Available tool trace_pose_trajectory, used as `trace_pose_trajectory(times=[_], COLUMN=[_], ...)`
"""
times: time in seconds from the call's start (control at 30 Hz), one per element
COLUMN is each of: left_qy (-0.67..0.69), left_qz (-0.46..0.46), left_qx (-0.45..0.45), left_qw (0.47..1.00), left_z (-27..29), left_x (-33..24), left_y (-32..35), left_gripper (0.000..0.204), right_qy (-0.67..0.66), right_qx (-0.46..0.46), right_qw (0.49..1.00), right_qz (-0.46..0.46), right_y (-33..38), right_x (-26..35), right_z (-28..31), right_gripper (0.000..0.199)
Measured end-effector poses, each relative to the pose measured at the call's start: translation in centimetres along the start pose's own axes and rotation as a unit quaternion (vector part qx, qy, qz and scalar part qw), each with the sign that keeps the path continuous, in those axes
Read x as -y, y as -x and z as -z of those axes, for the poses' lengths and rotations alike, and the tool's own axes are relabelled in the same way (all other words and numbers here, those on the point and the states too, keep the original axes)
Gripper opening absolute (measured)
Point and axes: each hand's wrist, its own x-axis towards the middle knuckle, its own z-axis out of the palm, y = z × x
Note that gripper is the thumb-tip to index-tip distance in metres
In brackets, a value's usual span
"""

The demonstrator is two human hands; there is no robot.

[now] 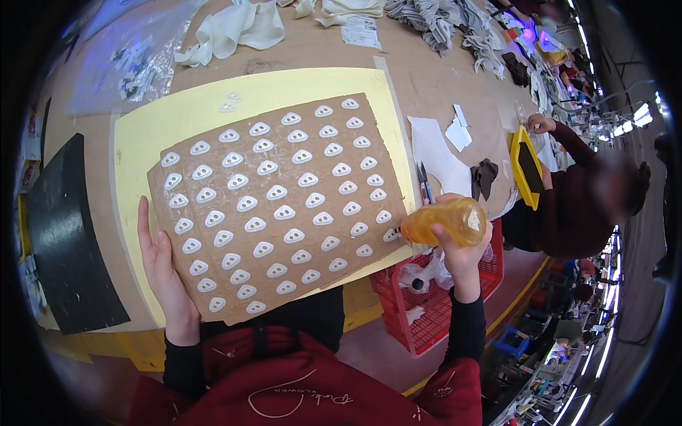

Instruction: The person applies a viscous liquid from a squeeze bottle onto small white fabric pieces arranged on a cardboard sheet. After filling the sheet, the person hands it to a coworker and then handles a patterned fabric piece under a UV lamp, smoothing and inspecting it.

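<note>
A brown cardboard sheet (249,284) lies in front of me, set with rows of small white rounded-triangle pieces (284,212), each with two holes. My right hand (458,248) is wrapped around a clear squeeze bottle (447,221) of amber liquid. The bottle is tipped nearly flat, its dark nozzle at a white piece (390,235) by the sheet's right edge; whether they touch I cannot tell. Along the sheet's left edge rests my left hand (167,277), fingers stretched out. Beneath the sheet is a yellow board (142,142), with a few loose white pieces (229,103) on it.
A black sheet (67,234) lies at left, a clear plastic bag (131,71) behind it. Pens (425,183) and white fabric (432,149) are at right. A red crate (398,305) stands below the table edge. Across the table, another person (582,192) is beside a yellow tray (524,170).
</note>
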Motion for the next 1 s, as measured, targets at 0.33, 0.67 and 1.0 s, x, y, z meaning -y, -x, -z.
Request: trace_pose_trajectory(times=[0.33,0.67,1.0], left_qy=[-0.022,-0.007,-0.013], left_qz=[-0.015,-0.016,-0.018], left_qx=[0.005,0.021,0.016], left_qw=[1.000,1.000,1.000], left_z=[0.2,0.6,0.6], left_x=[0.0,0.3,0.4], left_y=[0.0,-0.1,-0.3], left_gripper=[0.050,0.050,0.050], right_qy=[-0.112,-0.395,-0.143], right_qx=[-0.101,-0.248,-0.349], right_qw=[0.988,0.873,0.924], right_qz=[-0.034,-0.144,-0.064], right_y=[4.0,5.9,7.2], right_x=[-1.7,-2.8,-3.9], right_z=[0.4,-2.9,-5.1], right_gripper=[0.046,0.069,0.060])
